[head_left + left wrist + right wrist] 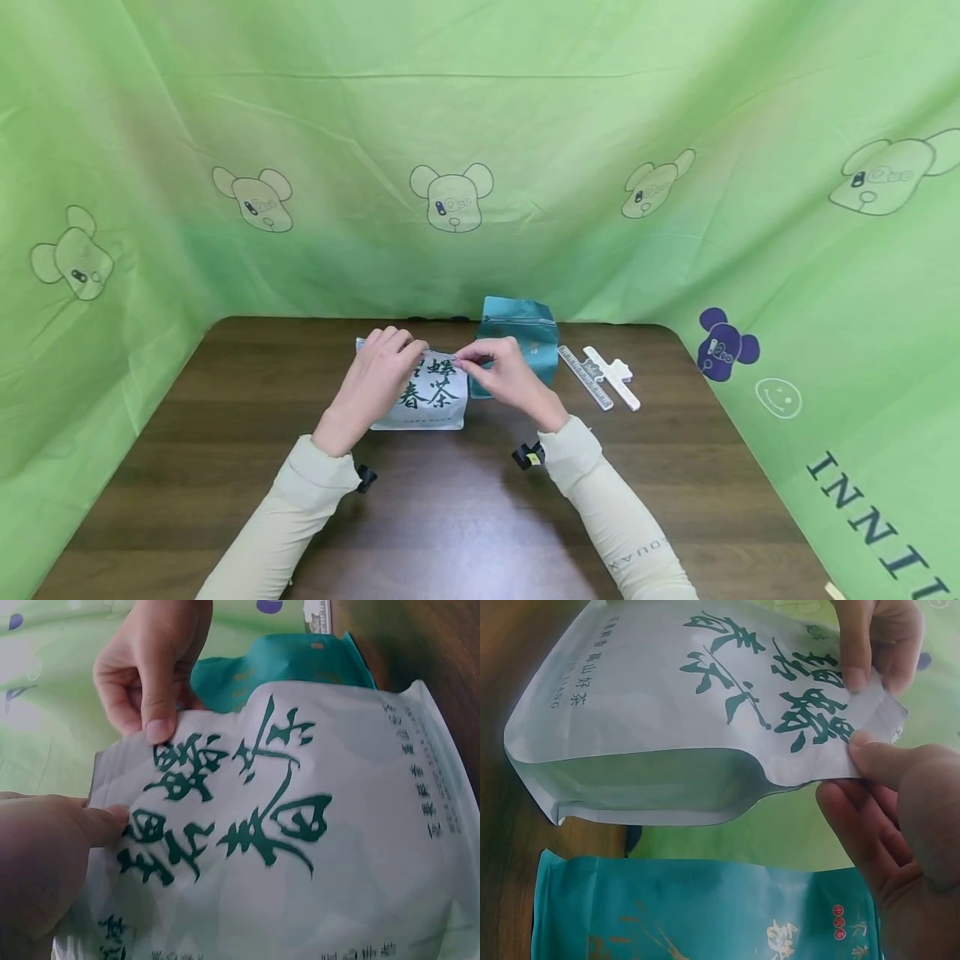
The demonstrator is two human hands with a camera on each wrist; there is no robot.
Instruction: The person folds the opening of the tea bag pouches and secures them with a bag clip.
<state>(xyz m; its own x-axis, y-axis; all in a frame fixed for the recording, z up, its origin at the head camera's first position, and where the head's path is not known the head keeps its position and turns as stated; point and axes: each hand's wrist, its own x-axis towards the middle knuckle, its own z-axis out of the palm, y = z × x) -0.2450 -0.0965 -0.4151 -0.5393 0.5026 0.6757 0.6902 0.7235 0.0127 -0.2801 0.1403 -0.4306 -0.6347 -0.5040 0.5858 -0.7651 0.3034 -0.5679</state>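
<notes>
A white tea pouch (429,393) with large green characters stands on the brown table (450,517). My left hand (412,353) pinches its top edge at the left, and my right hand (468,361) pinches the same edge at the right. In the left wrist view my left thumb (106,822) presses the white pouch (315,825) while the right hand (150,682) grips the top edge. The right wrist view shows the right hand (859,761) pinching the top corner of the white pouch (660,705), with the left hand (874,645) beyond it.
A teal pouch (525,332) stands just behind the white one, also seen as the teal pouch (690,915). A white sealing clip (613,377) and a clear strip (585,388) lie to the right. Green cloth (480,125) walls the table on three sides.
</notes>
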